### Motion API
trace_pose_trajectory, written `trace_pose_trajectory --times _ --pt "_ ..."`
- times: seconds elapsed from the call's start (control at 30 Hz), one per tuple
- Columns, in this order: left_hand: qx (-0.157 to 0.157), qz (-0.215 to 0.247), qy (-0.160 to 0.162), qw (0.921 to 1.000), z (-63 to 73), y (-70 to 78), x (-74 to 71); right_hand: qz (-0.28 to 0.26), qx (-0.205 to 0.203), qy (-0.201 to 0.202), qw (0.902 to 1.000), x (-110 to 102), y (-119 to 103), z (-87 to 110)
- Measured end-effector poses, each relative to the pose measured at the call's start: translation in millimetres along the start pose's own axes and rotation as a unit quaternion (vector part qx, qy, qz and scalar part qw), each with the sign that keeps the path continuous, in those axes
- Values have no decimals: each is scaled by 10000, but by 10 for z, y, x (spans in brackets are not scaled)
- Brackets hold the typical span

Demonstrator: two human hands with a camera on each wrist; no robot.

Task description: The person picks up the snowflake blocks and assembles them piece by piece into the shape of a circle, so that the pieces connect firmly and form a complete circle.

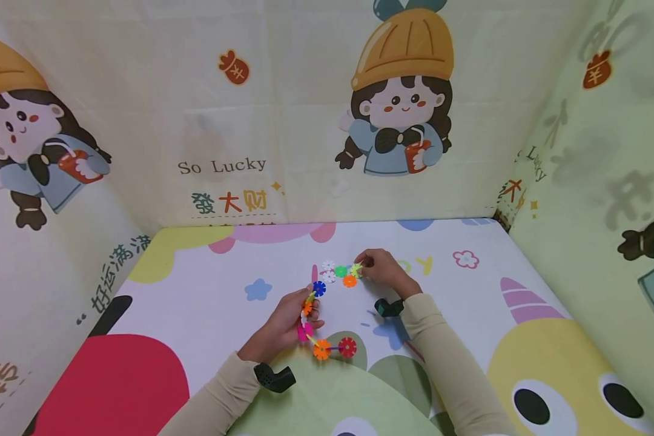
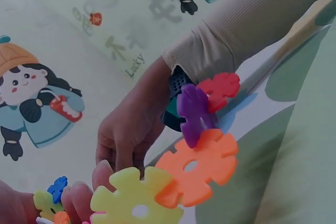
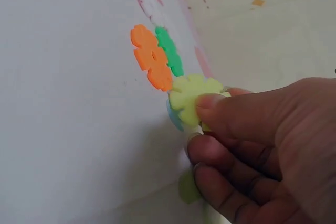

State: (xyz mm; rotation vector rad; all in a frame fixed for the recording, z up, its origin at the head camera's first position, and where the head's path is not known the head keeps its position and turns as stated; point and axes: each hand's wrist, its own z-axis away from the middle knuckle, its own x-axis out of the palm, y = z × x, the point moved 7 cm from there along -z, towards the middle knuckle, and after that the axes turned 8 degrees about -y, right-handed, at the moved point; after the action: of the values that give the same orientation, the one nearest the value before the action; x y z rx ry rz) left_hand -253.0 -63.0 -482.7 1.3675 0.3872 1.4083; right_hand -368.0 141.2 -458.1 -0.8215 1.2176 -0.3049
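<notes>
My left hand (image 1: 283, 318) holds a curved chain of interlocking flower-shaped plastic discs at its middle. A blue disc (image 1: 319, 289) forms the chain's upper end; an orange disc (image 1: 321, 349) and a red disc (image 1: 347, 347) hang at the lower end. In the left wrist view, a purple disc (image 2: 194, 111) links the red and orange ones, with a pale yellow disc (image 2: 134, 200) nearer the fingers. Farther back on the right, my right hand (image 1: 384, 268) pinches a yellow-green disc (image 3: 188, 98) between thumb and fingers, beside the loose discs. Part of the chain is hidden by the left fingers.
Beside the right fingertips lie a green disc (image 1: 341, 272), an orange disc (image 3: 151, 56) and white discs (image 1: 329, 276). A printed cloth (image 1: 218, 327) covers the table. Hanging printed sheets (image 1: 305, 121) enclose its back and sides.
</notes>
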Motion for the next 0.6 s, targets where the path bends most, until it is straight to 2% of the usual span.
trace_pose_trajectory --times 0.1,0.23,0.37,0.5,0.6 --pt "39 -126 73 9999 -1 4 12 -65 75 115 9999 -12 31 21" --pt "140 -63 306 9994 -14 14 -19 -98 46 173 9998 -24 22 42" --pt "269 1 455 9986 -5 41 -69 -263 -147 5 9995 41 -62 33" --pt "161 -74 348 9992 9 40 -80 -384 -149 -243 9989 147 -159 23" --pt "39 -89 126 9999 3 35 -26 -512 -36 -212 9985 167 -211 51"
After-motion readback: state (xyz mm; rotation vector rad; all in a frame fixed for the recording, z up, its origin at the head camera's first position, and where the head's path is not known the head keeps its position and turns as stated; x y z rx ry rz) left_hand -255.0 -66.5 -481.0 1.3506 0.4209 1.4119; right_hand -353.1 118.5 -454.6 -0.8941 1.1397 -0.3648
